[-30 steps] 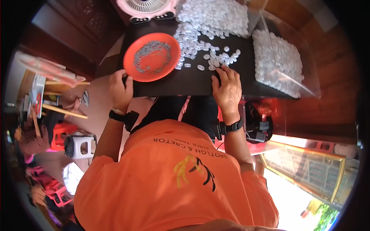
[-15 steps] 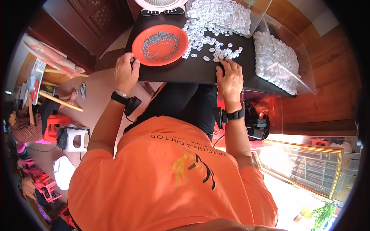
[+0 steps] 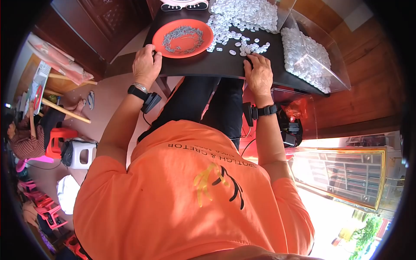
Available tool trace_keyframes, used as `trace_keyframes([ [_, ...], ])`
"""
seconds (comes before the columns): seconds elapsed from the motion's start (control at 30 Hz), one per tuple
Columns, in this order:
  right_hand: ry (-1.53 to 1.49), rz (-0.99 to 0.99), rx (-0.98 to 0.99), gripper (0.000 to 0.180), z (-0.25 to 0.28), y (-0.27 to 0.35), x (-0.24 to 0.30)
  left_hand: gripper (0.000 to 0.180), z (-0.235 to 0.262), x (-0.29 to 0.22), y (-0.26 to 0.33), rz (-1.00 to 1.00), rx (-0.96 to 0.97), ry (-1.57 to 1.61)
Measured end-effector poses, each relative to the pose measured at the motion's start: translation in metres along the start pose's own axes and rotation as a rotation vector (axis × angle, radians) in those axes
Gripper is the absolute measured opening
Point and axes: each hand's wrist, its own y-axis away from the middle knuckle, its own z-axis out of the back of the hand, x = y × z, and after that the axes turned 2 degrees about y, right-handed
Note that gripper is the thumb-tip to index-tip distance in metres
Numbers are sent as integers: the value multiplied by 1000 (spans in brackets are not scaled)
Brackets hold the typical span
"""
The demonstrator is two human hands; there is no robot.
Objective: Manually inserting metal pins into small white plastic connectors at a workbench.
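My left hand [image 3: 146,66] rests at the left front corner of the black table [image 3: 201,67], its thumb beside the rim of a round orange-red plate [image 3: 183,49]. Its fingers are loosely bent with a gap to the thumb, and I see nothing held. Grey slender pieces [image 3: 168,40] lie in a rough ring on the plate. My right hand [image 3: 260,73] lies open over the table's front edge, thumb apart. Just beyond its fingertips are loose white oval pieces [image 3: 244,49] with dark marks, small and bead-like.
Behind the loose pieces, a clear bin holds a white heap [image 3: 249,15]; another clear bin [image 3: 342,78] stands at the right. A pink-white fan base [image 3: 184,5] is at the back. Stools [image 3: 82,154] and another person [image 3: 28,138] are at left.
The view has shifted, so the table and plate sit higher in the picture. Both hands keep nearly the same places at the table's edge, and the pieces look unmoved.
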Motion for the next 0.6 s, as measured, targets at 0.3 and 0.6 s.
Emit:
trace_keyframes([
  [0.3,39,-21,-26,21,5,1,6,23,1,5,2,-34,19,40],
  [0.6,3,-46,0,18,5,-2,1,18,2,12,4,-51,-25,362],
])
